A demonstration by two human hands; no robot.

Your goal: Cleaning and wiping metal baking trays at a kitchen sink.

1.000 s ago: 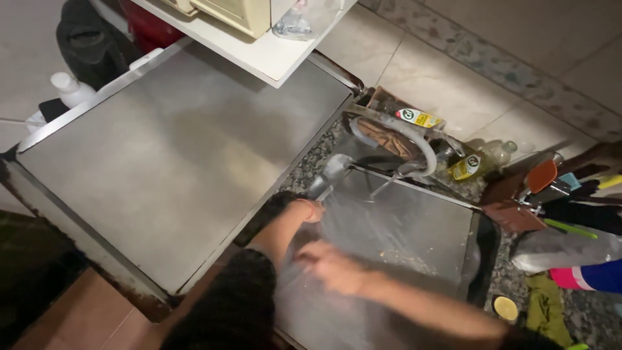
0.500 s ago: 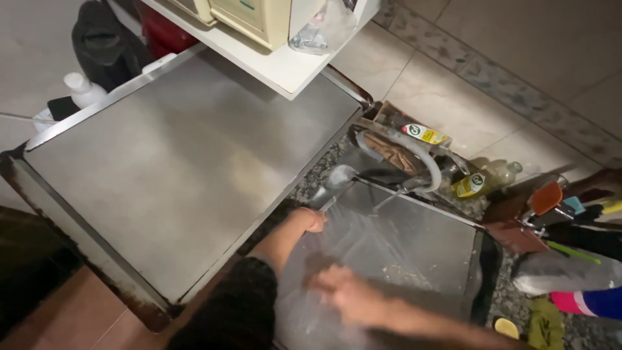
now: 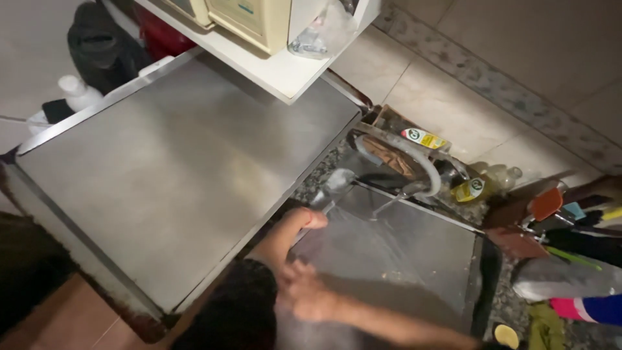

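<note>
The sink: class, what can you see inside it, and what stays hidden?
Inside the sink lies a large flat metal tray, with the left hand at its edge and the right hand on it. The sink's bottom is covered.

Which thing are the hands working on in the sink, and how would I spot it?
Start at the curved tap by the tiled wall. Beneath it, filling the sink, lies a flat metal tray. The left hand holds its far corner and the right hand rubs its surface; unlike the big steel worktop alongside, it is wet.

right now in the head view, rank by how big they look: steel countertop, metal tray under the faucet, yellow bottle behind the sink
1. steel countertop
2. metal tray
3. yellow bottle
The ranking is clear in this view.
</note>
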